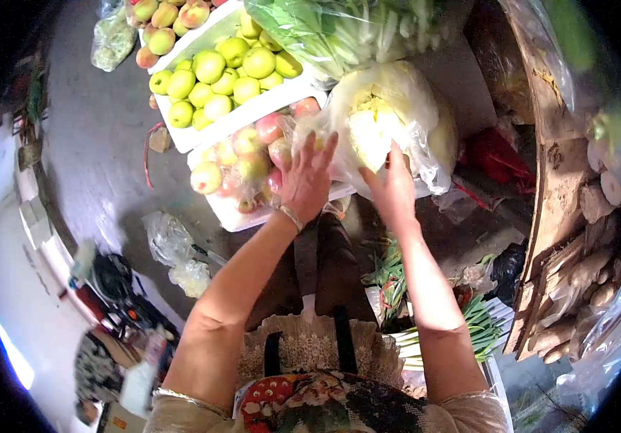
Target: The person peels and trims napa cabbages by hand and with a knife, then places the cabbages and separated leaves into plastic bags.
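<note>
A pale yellow napa cabbage (370, 130) lies in a clear plastic bag (426, 155) at the back centre. My right hand (393, 195) is at the cabbage's near end, thumb and fingers apart, fingertips against or just above it; firm contact cannot be told. To the left, my left hand (309, 180) is open with fingers spread, at the right side of a white box of red and yellow apples (249, 162). Clear plastic lies over part of these apples, near my left fingertips. Neither hand has closed round anything.
Behind the apples stands a white box of green apples (209, 66), with peaches (163, 40) beyond. Bagged leafy greens (346, 32) lie at the back. Green onions (469, 328) are low right, near a wooden board edge (538, 216). Another person (101, 368) is at lower left.
</note>
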`<action>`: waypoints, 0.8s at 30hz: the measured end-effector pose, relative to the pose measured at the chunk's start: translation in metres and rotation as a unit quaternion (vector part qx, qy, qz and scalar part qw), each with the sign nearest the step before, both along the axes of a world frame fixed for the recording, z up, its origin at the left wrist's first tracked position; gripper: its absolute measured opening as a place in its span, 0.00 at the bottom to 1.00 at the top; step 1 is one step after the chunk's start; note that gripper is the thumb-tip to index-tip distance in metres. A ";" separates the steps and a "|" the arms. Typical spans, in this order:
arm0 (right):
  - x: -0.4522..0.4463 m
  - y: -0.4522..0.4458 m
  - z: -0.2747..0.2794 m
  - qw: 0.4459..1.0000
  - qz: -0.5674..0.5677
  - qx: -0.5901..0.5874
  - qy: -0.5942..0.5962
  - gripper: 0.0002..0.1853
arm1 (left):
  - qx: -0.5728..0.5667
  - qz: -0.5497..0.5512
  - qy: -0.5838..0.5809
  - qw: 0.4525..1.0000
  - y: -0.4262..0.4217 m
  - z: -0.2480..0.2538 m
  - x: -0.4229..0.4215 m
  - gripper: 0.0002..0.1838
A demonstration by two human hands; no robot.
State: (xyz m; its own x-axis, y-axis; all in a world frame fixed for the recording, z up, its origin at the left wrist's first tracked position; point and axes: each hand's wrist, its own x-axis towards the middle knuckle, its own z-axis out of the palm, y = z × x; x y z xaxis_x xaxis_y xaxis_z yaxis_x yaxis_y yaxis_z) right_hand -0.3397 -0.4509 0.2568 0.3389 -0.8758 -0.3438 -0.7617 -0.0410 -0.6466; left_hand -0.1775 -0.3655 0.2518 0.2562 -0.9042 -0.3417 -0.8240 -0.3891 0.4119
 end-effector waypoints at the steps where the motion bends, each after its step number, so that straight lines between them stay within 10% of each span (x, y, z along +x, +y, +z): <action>1: 0.009 0.002 -0.001 0.999 -0.010 -0.005 0.053 0.34 | 0.017 -0.006 0.039 0.999 0.005 -0.002 -0.005 0.46; 7: 0.035 -0.034 0.006 0.993 0.104 -0.032 0.049 0.29 | 0.001 0.204 0.326 0.923 0.005 -0.026 -0.042 0.52; 14: 0.004 -0.056 0.018 0.990 0.139 -0.013 0.005 0.22 | 0.087 0.024 0.063 0.994 -0.013 0.010 -0.060 0.45; 24: -0.005 -0.120 -0.047 0.992 0.068 -0.105 0.034 0.33 | 0.132 0.039 0.078 0.987 -0.036 0.010 -0.047 0.44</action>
